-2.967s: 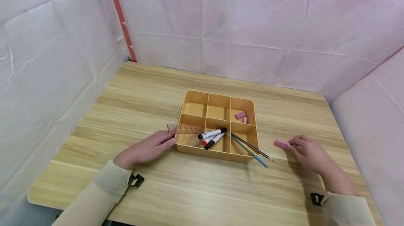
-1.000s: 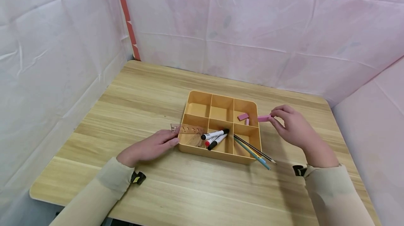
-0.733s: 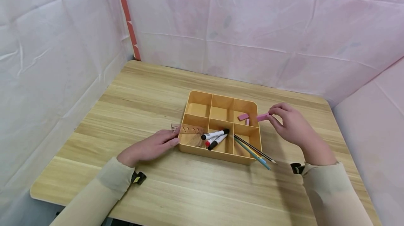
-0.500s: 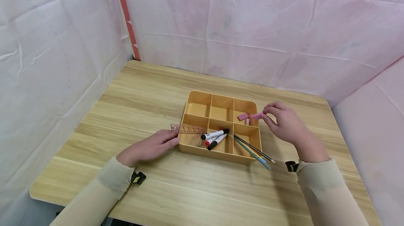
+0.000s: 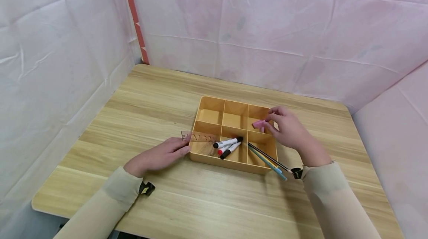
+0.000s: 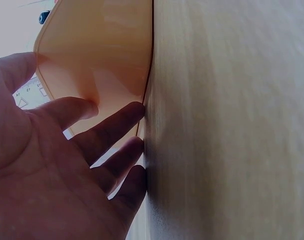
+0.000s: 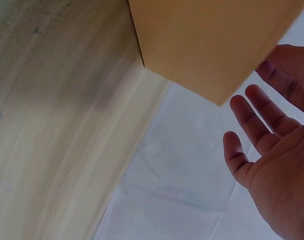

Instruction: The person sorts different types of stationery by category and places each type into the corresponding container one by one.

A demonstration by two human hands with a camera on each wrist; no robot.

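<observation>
A yellow-orange six-compartment organizer tray rests on the table. My right hand pinches a pink eraser between thumb and fingertips over the back right compartment. There the held eraser overlaps another, and a smaller pink eraser shows below them. In the right wrist view the other fingers of my right hand spread beside the tray wall, which hides the eraser. My left hand lies at the tray's left front corner. Its thumb and index touch the tray wall, the other fingers extended along the tabletop.
Markers lie across the front middle compartment. Pencils lean over the tray's front right edge. A clear ruler sticks out over the left wall. Pale cloth hangs behind and beside the table.
My right hand has picked the pink eraser up from the table at the right and carried it left, over the wall into the back right compartment. My left hand stays at the tray.
</observation>
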